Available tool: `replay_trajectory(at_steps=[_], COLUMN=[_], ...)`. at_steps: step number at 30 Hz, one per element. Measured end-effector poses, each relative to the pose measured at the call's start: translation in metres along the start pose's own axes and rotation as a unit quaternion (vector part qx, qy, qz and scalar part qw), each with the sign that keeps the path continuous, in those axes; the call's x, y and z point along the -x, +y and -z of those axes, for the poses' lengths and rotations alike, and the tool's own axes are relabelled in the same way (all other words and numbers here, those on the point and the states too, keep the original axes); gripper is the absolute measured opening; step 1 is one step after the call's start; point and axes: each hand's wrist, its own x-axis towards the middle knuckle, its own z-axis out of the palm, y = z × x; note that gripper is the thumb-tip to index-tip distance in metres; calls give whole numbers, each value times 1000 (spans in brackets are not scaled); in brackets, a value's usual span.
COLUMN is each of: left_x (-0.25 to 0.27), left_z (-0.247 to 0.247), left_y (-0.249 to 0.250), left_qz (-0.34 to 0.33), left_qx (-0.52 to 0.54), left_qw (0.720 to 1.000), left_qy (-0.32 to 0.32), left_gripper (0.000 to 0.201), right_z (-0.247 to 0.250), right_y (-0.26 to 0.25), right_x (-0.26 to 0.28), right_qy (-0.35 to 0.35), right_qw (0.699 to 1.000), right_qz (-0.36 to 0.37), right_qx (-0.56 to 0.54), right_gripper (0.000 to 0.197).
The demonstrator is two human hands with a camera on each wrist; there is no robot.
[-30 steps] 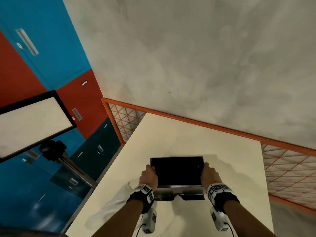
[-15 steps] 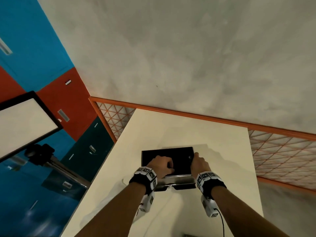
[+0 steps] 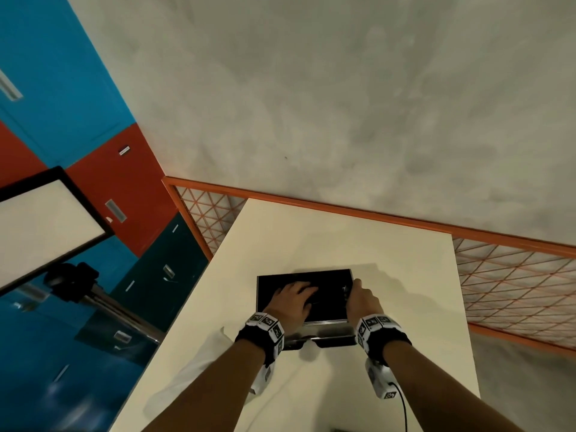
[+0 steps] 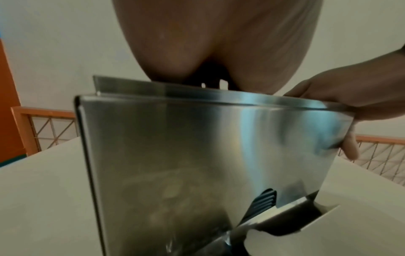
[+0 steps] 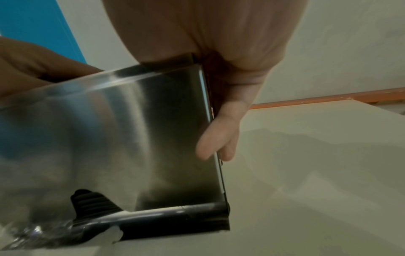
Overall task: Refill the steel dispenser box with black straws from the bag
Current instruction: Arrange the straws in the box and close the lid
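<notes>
The steel dispenser box (image 3: 330, 280) stands on the cream table (image 3: 311, 238), its top dark from above. My left hand (image 3: 294, 297) lies on that top with fingers spread; in the left wrist view the palm (image 4: 219, 43) presses on the upper steel edge of the box (image 4: 197, 147). My right hand (image 3: 361, 297) grips the box's right side, thumb (image 5: 219, 135) along the front corner of the box (image 5: 109, 129). Black straws (image 4: 264, 199) show through the notch low on the front. The pale bag (image 3: 187, 378) lies under my left forearm.
An orange rail with mesh (image 3: 343, 210) runs behind and right of the table. Blue and red lockers (image 3: 118, 182) and a light panel on a stand (image 3: 40, 226) are at the left. Bare tabletop lies beyond the box.
My left hand has left the box's left side and come to rest on its top. The right hand stays at the right side.
</notes>
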Motion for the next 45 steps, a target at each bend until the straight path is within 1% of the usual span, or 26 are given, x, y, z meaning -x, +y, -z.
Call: replay_trajectory(at_steps=[2, 6, 7, 8, 10, 11, 13, 14, 15, 16, 17, 18, 20, 22, 26, 34, 45], left_x=[0, 5, 7, 9, 17, 22, 35, 42, 49, 55, 60, 63, 69, 71, 66, 65, 67], left_z=[-3, -5, -5, -3, 3, 7, 18, 22, 25, 27, 27, 24, 17, 11, 6, 9, 14], left_y=[0, 1, 1, 0, -5, -8, -14, -17, -20, -22, -24, -26, -28, -27, -28, -32, -28], left_qz=[-1, -23, -32, -42, -40, -18, 68, 118, 165, 207, 245, 272, 292, 294, 304, 302, 315], left_qx=[8, 35, 44, 53, 69, 66, 35, 25, 35, 59, 82, 83, 41, 27, 60, 104, 115], left_qw=[1000, 999, 999, 997, 990, 984, 969, 958, 949, 944, 941, 942, 950, 953, 949, 946, 941], left_qy=[-20, -13, 3, 34, 119, 163, 234, 259, 265, 251, 220, 178, 103, 69, 65, 54, 47], left_gripper=[49, 46, 44, 43, 41, 41, 41, 39, 39, 41, 43, 43, 37, 35, 34, 35, 40], right_z=[0, 0, 0, 0, 0, 0, 0, 0, 1, 1, 1, 2, 2, 2, 0, -2, 1], right_y=[0, 0, 0, 0, 0, 0, -1, -1, -1, -1, -1, -2, -3, -3, -2, -1, -5], right_x=[0, -1, -1, -2, -2, -2, -1, -1, -2, -2, -1, -1, 0, 1, -1, 0, 4], right_qy=[-2, -6, -8, -9, -11, -12, -12, -11, -11, -11, -11, -11, -15, -19, -15, -19, -19], right_qw=[1000, 1000, 1000, 1000, 1000, 1000, 1000, 1000, 1000, 1000, 1000, 1000, 1000, 1000, 1000, 1000, 999], right_qz=[-2, -2, -3, -6, -6, -6, -6, -7, -9, -11, -12, -13, -14, -15, -12, -19, -27], right_qx=[1, 5, 6, 8, 8, 6, 5, 5, 5, 5, 6, 8, 10, 13, 18, 11, 16], right_gripper=[19, 18, 19, 20, 21, 21, 20, 20, 20, 21, 21, 22, 24, 24, 23, 24, 26])
